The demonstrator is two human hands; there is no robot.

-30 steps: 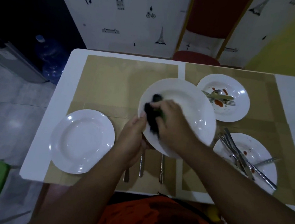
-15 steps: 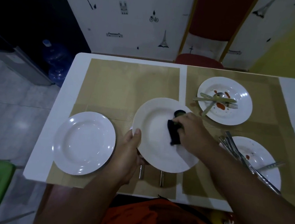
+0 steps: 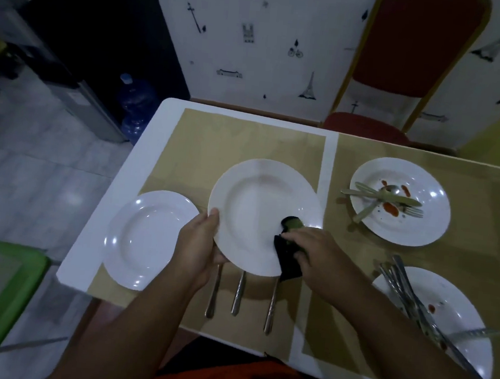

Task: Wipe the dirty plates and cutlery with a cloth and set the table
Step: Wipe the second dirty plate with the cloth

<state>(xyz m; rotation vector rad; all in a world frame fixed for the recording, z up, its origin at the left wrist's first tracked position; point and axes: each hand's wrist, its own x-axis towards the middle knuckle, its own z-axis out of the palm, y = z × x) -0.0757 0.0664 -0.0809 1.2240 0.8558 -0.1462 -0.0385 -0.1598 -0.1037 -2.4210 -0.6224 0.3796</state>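
The left hand (image 3: 200, 245) grips the left rim of a white plate (image 3: 256, 202), thumb on top of the rim and fingers curled beneath it; the right hand (image 3: 315, 252) is closed round a dark cloth (image 3: 286, 262), pinching it and pressing it on the plate's near right edge, a corner of the cloth hanging past the rim; the plate's face looks clean and lies between the two hands, over the brown mat (image 3: 241, 140) on the white desk (image 3: 92, 251); whether its underside touches the desk cannot be told. Just below the hands, three cutlery handles (image 3: 238, 291) stick out side by side from under the plate's near rim, pointing toward the person. Just beside the left hand, on its outer side, a second clean plate (image 3: 147, 238) lies flat. Beyond the right hand, well apart, a stained plate (image 3: 429, 229) carries red smears and crossed cutlery (image 3: 384, 198); near the right forearm another smeared plate (image 3: 456, 310) bears a bundle of cutlery (image 3: 406, 293) lying aslant over its rim. Past the desk stands a red chair (image 3: 418, 44); far out from the left hand are a blue water bottle (image 3: 135, 100) and a green stool (image 3: 0, 303) on the floor.
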